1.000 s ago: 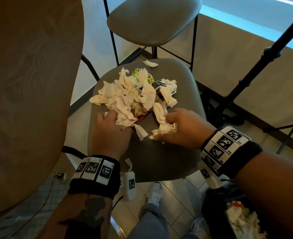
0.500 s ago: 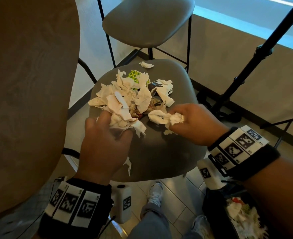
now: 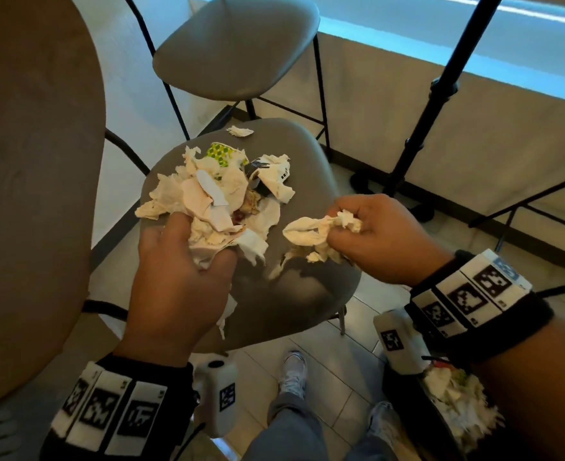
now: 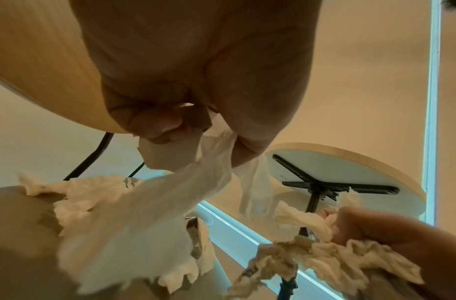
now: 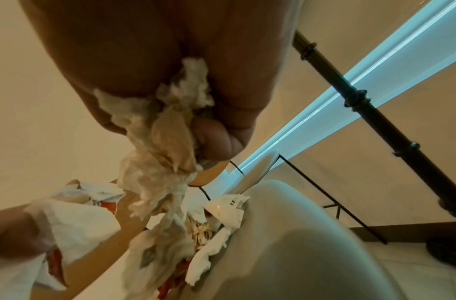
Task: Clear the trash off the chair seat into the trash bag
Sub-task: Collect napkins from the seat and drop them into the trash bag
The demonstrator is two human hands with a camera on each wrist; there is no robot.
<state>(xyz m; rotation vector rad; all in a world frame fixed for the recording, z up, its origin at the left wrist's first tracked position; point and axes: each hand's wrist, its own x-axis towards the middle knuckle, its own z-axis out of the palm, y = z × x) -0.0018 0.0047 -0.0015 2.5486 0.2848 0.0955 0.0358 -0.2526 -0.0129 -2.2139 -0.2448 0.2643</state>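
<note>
A heap of crumpled white napkins and wrappers [image 3: 227,191] lies on the grey chair seat [image 3: 294,294]. My left hand [image 3: 181,274] grips a bunch of napkins [image 3: 221,234] at the heap's near edge; in the left wrist view the paper [image 4: 170,194] hangs from its curled fingers. My right hand [image 3: 384,237] is lifted above the seat and clutches a twisted wad of napkin [image 3: 317,227], seen trailing down in the right wrist view [image 5: 160,154]. A small scrap [image 3: 239,131] lies alone at the seat's far edge. The black trash bag [image 3: 454,404], with paper in it, is on the floor at lower right.
A second grey stool [image 3: 234,44] stands behind the chair. A round wooden table [image 3: 31,161] fills the left side. A black tripod pole [image 3: 440,84] rises on the right. My legs and shoes [image 3: 294,371] are on the tiled floor below the seat.
Both hands have closed on napkins and lifted off the seat. The right hand has drawn its wad up and to the right, away from the heap.
</note>
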